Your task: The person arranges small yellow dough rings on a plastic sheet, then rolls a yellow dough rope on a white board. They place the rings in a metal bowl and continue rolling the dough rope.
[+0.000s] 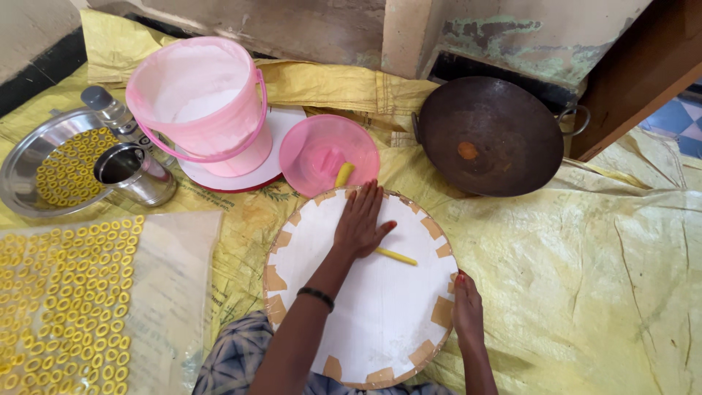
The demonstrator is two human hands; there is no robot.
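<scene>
- Head view: yellow rings (62, 292) lie spread on a sheet at near left.
- Left hand (358, 223), fingers flat and released, presses a yellow dough strip (395, 255) onto the round white board (365, 314).
- Right hand (466, 307) is clenched on the board's right edge; open yellow tarp (585, 278) lies beyond.

Far left I see a pink bucket (201, 99) of white powder on a white disc (281, 124), its pink lid (322, 150) beside. Dark iron wok (488, 135) far right. Steel plate (25, 164) and cup (135, 172) left; yellow rings (62, 292) drying near left.
</scene>
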